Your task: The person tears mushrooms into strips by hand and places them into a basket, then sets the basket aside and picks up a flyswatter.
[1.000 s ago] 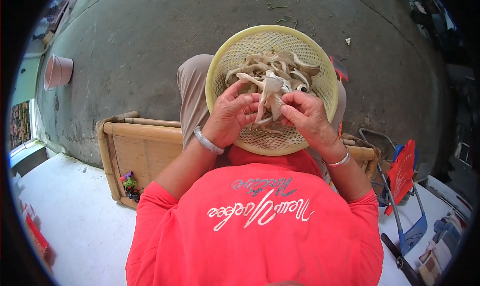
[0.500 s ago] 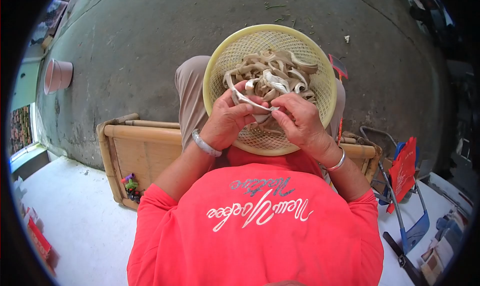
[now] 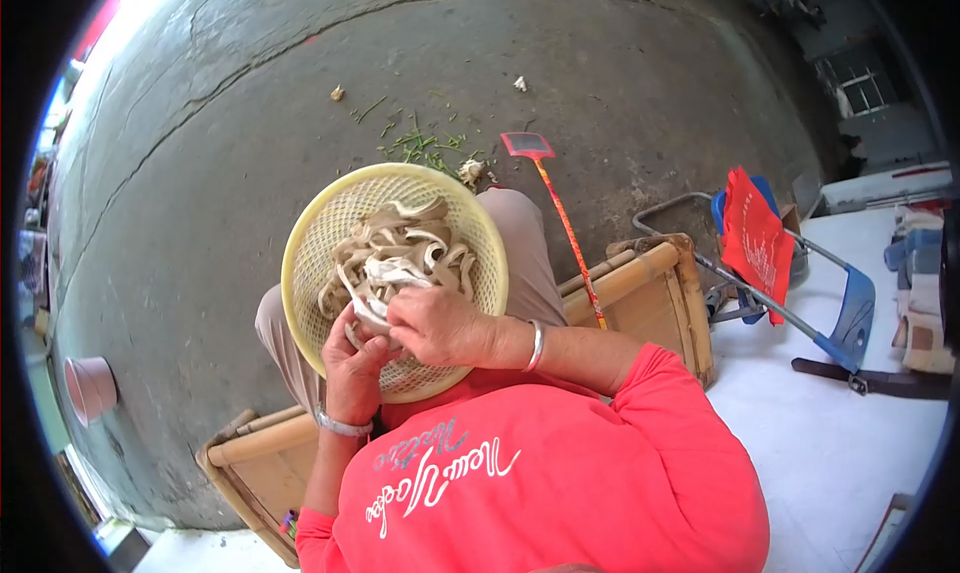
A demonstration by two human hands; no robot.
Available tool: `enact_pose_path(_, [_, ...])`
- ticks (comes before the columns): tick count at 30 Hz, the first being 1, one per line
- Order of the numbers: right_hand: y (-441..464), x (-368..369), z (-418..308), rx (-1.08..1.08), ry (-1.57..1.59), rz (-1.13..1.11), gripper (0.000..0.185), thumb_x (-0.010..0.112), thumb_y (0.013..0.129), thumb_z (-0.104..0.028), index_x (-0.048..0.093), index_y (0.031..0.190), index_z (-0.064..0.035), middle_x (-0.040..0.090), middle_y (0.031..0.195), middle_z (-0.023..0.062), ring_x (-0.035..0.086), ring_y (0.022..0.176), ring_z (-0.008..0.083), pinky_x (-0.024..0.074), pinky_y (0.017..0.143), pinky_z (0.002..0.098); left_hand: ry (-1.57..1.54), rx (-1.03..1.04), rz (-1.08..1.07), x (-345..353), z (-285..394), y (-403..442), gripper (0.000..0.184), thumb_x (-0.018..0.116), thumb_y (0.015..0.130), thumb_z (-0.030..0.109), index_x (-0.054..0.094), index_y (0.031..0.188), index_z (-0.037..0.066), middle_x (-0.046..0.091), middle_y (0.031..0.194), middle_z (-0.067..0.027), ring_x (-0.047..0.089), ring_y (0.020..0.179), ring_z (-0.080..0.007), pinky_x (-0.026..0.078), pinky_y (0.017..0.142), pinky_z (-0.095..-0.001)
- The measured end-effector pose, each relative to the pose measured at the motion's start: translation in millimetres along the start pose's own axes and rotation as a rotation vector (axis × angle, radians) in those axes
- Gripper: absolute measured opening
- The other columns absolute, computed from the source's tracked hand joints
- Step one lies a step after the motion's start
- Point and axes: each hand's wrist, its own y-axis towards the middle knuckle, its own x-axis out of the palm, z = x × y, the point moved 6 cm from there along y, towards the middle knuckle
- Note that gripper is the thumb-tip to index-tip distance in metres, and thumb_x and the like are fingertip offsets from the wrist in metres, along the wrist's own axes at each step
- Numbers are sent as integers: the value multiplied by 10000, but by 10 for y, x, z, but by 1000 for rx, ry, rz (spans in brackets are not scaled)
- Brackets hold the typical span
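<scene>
A yellow mesh basket [image 3: 300, 263] rests on my lap, tilted slightly, with a tangle of curled strips [image 3: 385, 238], brownish on one face and white on the other. Low in the basket, my left hand [image 3: 352, 373] is closed around the lower end of one pale, brown-and-white strip [image 3: 366, 311]. My right hand [image 3: 440, 325] pinches at that same strip from the other side, its fingertips partly hidden behind the knuckles. Exactly what kind of food or material the strips are, I cannot tell.
Green scraps [image 3: 425, 148] lie on the concrete floor beyond the basket. A red fly swatter [image 3: 565, 218] leans by my right knee against the bamboo bench [image 3: 650, 298]. A folding chair [image 3: 840, 323] with a red bag [image 3: 755, 243] stands right; a pink bucket [image 3: 90, 388] stands left.
My view has turned to the right, so basket and hands appear lower and further left. Both hands stay on a strip, now closer together. More green scraps and the whole swatter have come into view.
</scene>
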Motion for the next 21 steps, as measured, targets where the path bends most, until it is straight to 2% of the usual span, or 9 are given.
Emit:
enact_pose_path(4, [-23, 38, 45, 31, 28, -50, 130, 607, 785, -123, 559, 825, -9, 582, 781, 166, 584, 775, 360, 467, 703, 427, -2, 39, 11, -65, -27, 3, 576, 589, 843, -15, 345, 1365, -4, 602, 1121, -125, 631, 982, -236, 553, 817, -377])
enact_pose_path(6, [-37, 63, 68, 45, 38, -43, 137, 605, 784, -128, 554, 832, -10, 578, 785, 171, 583, 781, 365, 467, 702, 431, 24, 71, 77, -80, -15, -2, 564, 528, 826, -79, 344, 1356, -29, 614, 1084, -127, 629, 941, -192, 550, 771, -315])
enact_pose_path(10, [-52, 60, 65, 55, 20, -52, 181, 621, 768, -161, 546, 834, -10, 570, 803, 179, 588, 796, 365, 472, 710, 432, 75, 68, 124, -30, 18, -25, 538, 525, 825, -95, 373, 1338, -37, 608, 1084, -117, 621, 925, -181, 539, 777, -287])
enact_pose_path(17, [-37, 149, 115, 133, 16, -145, 208, 617, 749, -175, 563, 828, 9, 598, 829, 204, 602, 827, 381, 483, 735, 440, 134, 56, 86, 39, 21, -29, 499, 520, 827, -91, 413, 1312, -33, 609, 1086, -103, 616, 941, -171, 531, 785, -285])
enact_pose_path(21, [-36, 125, 95, 150, 41, -145, 204, 609, 719, -173, 570, 773, 20, 616, 781, 225, 617, 780, 398, 490, 708, 459, 202, 69, 78, 5, -4, -27, 490, 516, 805, -94, 441, 1285, -36, 609, 1088, -92, 613, 940, -157, 523, 788, -278])
